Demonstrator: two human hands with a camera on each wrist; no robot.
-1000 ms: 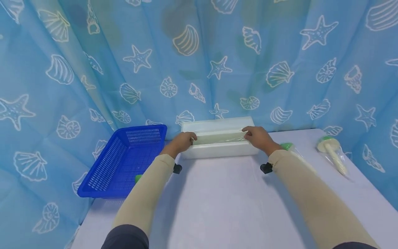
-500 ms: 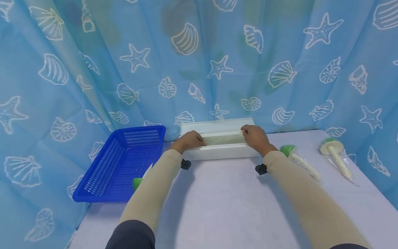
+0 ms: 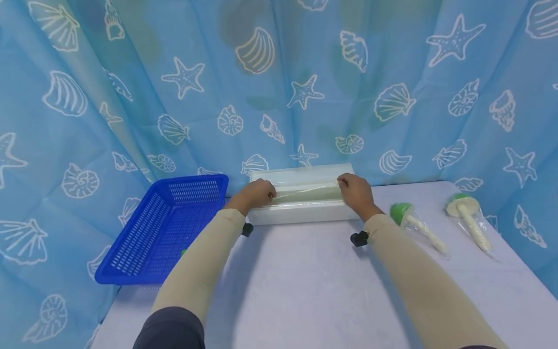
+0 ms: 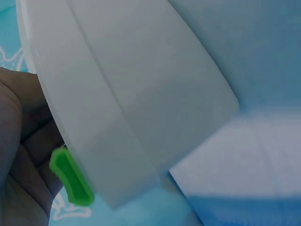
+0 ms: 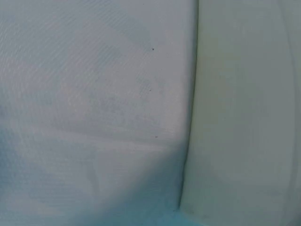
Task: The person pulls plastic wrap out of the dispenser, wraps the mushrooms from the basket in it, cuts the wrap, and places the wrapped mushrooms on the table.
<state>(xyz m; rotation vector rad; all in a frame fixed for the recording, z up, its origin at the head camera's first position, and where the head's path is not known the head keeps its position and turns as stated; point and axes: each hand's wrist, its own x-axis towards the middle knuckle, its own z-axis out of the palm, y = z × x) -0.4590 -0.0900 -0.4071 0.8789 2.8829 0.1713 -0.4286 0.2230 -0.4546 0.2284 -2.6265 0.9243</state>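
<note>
Table [image 3: 305, 291]: covered with a pale lilac cloth.
Left side: a blue basket [image 3: 161, 230] is placed at the edge.
Back, middle: a white box [image 3: 305, 213] is set against the curtain.
Right side: two wrapped mushroom-shaped items [image 3: 416, 225] [image 3: 468, 218] are laid, near each other.
</note>
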